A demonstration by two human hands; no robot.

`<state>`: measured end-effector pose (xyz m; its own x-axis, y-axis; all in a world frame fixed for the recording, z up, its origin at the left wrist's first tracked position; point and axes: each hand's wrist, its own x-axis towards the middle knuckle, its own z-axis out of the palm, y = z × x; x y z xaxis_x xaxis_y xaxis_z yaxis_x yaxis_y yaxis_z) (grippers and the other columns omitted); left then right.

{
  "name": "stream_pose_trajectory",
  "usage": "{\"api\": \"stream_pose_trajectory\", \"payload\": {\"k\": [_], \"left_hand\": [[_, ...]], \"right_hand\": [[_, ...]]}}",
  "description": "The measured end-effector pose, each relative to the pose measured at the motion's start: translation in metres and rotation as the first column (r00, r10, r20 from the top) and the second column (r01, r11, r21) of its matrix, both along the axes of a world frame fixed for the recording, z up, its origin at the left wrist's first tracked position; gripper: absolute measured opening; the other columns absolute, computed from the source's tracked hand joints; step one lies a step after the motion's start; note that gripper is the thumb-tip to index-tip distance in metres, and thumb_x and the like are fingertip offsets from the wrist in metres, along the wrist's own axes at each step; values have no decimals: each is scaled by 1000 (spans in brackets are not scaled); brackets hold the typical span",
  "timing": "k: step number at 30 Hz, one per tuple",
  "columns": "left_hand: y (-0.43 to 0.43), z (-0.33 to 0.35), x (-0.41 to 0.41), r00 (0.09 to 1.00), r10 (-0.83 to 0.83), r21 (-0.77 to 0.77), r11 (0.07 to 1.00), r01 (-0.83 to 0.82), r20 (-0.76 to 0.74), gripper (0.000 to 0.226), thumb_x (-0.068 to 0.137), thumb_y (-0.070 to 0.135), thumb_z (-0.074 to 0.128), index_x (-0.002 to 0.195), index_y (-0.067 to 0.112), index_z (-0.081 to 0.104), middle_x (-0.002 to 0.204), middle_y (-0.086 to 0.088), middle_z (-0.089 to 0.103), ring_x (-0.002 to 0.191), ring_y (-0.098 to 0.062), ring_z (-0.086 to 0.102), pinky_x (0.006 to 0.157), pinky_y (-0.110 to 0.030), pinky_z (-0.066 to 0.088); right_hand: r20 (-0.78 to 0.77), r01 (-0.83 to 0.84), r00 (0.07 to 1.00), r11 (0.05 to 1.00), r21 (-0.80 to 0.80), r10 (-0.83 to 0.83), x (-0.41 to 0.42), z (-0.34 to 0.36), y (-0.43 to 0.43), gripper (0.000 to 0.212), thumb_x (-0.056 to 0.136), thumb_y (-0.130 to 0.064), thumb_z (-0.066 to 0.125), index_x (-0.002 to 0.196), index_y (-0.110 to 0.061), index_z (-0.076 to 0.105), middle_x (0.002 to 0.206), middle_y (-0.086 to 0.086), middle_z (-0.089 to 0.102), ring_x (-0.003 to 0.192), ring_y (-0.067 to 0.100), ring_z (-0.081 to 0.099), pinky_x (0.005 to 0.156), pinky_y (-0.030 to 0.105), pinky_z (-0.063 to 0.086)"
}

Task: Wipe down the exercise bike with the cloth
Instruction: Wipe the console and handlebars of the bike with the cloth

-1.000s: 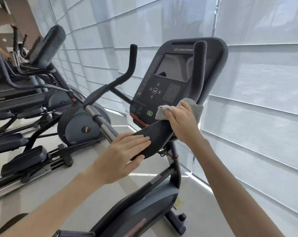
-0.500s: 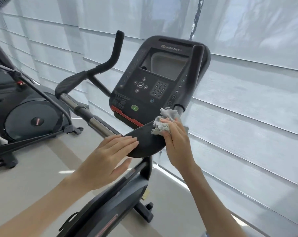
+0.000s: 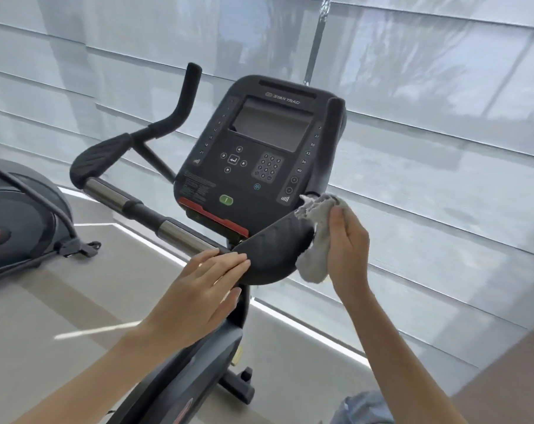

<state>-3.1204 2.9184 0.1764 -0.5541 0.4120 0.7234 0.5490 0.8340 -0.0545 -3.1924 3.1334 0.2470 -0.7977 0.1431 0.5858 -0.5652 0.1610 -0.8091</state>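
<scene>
The left hand lay flat, fingers straight and together, fingertips resting on the left edge of the black armrest pad of the exercise bike. The grey cloth was bunched against the right end of that pad, touching it. The right hand held the cloth from the outer side, thumb and fingers closed on it.

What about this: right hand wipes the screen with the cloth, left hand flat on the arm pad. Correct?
Not the screen: the head view shows the right hand holding the cloth against the arm pad's outer end. The left hand lies flat on it.
</scene>
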Motion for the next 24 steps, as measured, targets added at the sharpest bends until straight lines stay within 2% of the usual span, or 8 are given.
{"api": "stream_pose_trajectory", "payload": {"k": [3,5,9,12,16,18,21,24], "left_hand": [[-1,0,-1,999,4,50,999,-3,-33,40,94,28,44,118,5,66,119,-7,66,112,-20,59,101,-40,43],[-1,-1,-1,998,-2,75,997,7,-68,39,94,27,43,115,4,67,116,-8,67,113,-18,52,103,-37,39],[-3,-8,0,994,-16,46,999,21,-105,38,95,26,43,112,4,69,114,-8,69,113,-17,56,101,-39,40],[-6,-12,0,996,-21,30,999,23,-84,38,93,27,45,114,6,69,117,-7,68,112,-19,62,99,-42,43],[-9,-17,0,998,-30,6,1000,31,-47,38,93,28,48,119,7,66,124,-7,65,118,-18,58,100,-43,46],[-10,-20,0,999,-24,-5,1000,24,-41,39,93,28,48,122,7,64,127,-7,63,121,-18,56,101,-43,45],[-9,-21,1,999,-16,5,1000,17,-35,40,94,28,47,124,7,63,128,-7,62,123,-18,55,102,-43,43],[-8,-21,1,999,-22,34,999,23,-35,40,94,28,45,122,6,64,126,-8,63,121,-20,56,101,-45,44]], "right_hand": [[-33,47,999,979,197,-41,-29,39,-7,26,96,-36,44,94,-22,66,86,-13,67,83,4,60,75,18,44],[14,31,999,914,404,-39,-46,44,-13,20,99,-34,44,94,-31,63,77,-20,62,78,3,57,74,19,43],[113,-62,993,664,745,-35,-55,28,-22,34,100,-30,41,81,-12,63,72,1,59,81,23,51,78,29,34],[14,3,1000,613,790,-23,-43,19,-24,33,99,-23,45,69,-30,56,69,-15,51,80,18,44,74,32,32],[-61,67,998,557,828,-29,-28,5,-22,26,96,-17,50,115,-4,63,120,6,63,119,22,49,103,29,33],[-111,79,994,560,825,24,-16,-1,-24,25,95,-10,52,115,0,63,124,9,62,121,24,51,105,26,32],[-123,54,989,565,823,85,4,-14,-24,25,94,-5,51,115,2,62,126,12,60,122,26,51,107,35,35],[-151,55,981,578,814,119,25,-25,-26,27,94,-5,48,116,2,61,127,10,59,122,20,49,107,27,32]]}}
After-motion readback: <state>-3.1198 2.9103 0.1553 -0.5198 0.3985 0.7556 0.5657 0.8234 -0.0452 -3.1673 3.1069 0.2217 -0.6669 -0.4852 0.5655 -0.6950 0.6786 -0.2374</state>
